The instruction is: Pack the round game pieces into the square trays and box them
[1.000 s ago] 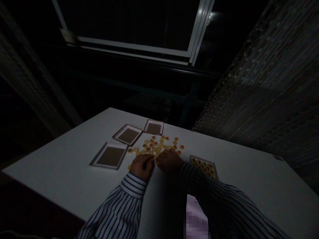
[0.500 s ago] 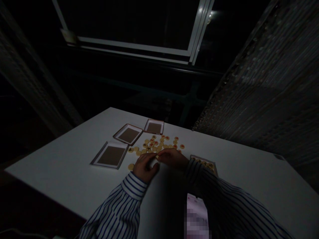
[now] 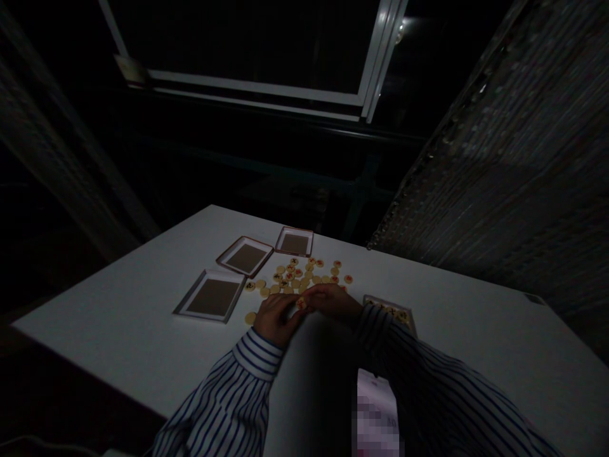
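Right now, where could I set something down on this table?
The white table has room left of the three trays and right of the box of pieces, beyond the right sleeve. It's crowded between trays and box: loose pieces, plus the left hand and right hand at a red-marked piece.

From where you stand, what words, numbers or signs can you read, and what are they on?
None can be read for certain.
Disc between the left hand and right hand: red character, too small.
Loose discs: red or black characters, too small; some show plain faces.
Boxed discs in the right-side tray: black characters, too small.
Lit screen: blurred and blocky, unreadable.
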`<state>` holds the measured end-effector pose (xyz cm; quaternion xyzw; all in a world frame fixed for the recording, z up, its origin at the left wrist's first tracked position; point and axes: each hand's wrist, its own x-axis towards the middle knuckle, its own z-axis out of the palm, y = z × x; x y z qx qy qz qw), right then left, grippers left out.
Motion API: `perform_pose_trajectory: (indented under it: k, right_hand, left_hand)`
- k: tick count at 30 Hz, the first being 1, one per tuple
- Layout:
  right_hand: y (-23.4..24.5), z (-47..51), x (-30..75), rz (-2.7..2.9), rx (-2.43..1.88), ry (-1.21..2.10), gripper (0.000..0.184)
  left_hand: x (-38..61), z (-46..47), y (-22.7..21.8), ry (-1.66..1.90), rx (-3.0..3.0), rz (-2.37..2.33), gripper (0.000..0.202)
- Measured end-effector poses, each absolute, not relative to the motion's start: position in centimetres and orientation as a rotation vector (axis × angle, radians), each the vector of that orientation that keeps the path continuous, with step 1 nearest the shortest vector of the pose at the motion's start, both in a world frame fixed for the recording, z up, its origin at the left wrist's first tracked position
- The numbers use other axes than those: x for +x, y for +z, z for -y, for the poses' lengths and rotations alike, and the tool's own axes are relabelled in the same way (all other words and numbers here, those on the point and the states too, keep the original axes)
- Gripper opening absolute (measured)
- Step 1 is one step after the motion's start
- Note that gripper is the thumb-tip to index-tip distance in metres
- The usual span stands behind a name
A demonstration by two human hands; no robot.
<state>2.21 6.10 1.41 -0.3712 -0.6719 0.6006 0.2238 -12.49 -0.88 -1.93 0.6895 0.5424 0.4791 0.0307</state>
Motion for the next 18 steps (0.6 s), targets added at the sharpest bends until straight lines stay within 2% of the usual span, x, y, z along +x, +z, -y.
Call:
perform_pose_trajectory:
  k: [10, 13, 18]
  right_hand:
    - [2.5, -7.1, 3.9, 1.848, -1.122, 1.491, 0.023]
    - [3.0, -7.2, 4.6, 1.988, -1.184, 1.281, 0.022]
    - [3.6, -7.2, 5.8, 2.391, -1.259, 0.696, 0.02]
  left_hand:
    - [-12.5, 0.7, -2.8, 1.214, 2.205, -1.819, 0.022]
    - [-12.3, 0.5, -3.3, 1.175, 2.218, -1.868, 0.021]
    - [-11.8, 0.5, -3.7, 1.052, 2.254, -1.966, 0.02]
